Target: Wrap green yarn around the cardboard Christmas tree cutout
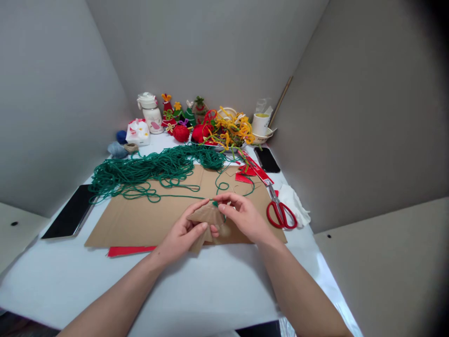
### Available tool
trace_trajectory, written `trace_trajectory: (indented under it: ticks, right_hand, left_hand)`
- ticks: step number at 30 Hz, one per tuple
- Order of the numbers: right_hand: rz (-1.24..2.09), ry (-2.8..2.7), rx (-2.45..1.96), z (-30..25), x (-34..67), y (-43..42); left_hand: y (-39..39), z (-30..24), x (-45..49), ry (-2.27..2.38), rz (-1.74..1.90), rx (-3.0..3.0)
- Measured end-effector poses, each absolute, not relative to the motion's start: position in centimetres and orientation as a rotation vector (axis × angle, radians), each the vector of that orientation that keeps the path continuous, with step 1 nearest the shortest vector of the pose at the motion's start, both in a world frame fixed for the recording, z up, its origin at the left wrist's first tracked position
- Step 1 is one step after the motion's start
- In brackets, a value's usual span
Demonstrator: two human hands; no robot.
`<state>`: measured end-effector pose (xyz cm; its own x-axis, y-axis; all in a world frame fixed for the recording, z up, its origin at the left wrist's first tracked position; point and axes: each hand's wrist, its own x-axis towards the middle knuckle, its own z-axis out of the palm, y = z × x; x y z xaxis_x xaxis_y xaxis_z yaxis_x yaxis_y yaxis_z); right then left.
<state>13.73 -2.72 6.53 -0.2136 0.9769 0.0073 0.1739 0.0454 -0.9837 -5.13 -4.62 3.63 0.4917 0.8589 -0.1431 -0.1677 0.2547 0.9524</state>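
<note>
A small brown cardboard cutout with angled edges is gripped in my left hand, thumb in front and fingers behind. At its top, my right hand pinches green yarn against the tip. Some of the green is wound there, partly hidden by my fingers. From the tip, one strand runs left toward a large loose heap of green yarn, and another loop curls behind my right hand. Under both hands lies a flat brown cardboard sheet.
Red-handled scissors and a white tissue lie at the right, near a phone. A black tablet is at the left. Behind stand a white bottle, small yarn-wrapped trees, yellow yarn and a cup.
</note>
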Motion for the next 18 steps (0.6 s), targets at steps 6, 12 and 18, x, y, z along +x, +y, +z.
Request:
trace_trajectory:
  ticks: [6, 12, 18]
  right_hand:
    - [1.290, -1.519, -1.262, 6.96, 13.87, -2.78]
    - [1.318, -1.540, -1.230, 6.97, 14.12, -2.85]
    - [1.313, -1.546, -1.194, 6.96, 14.42, -2.86]
  left_hand:
    - [-4.73, 3.47, -5.44, 0.787, 0.813, 1.090]
    - [-4.70, 3.00, -5.71, 0.733, 0.788, 1.007]
    - [-4.73, 2.77, -5.63, 0.654, 0.803, 0.987]
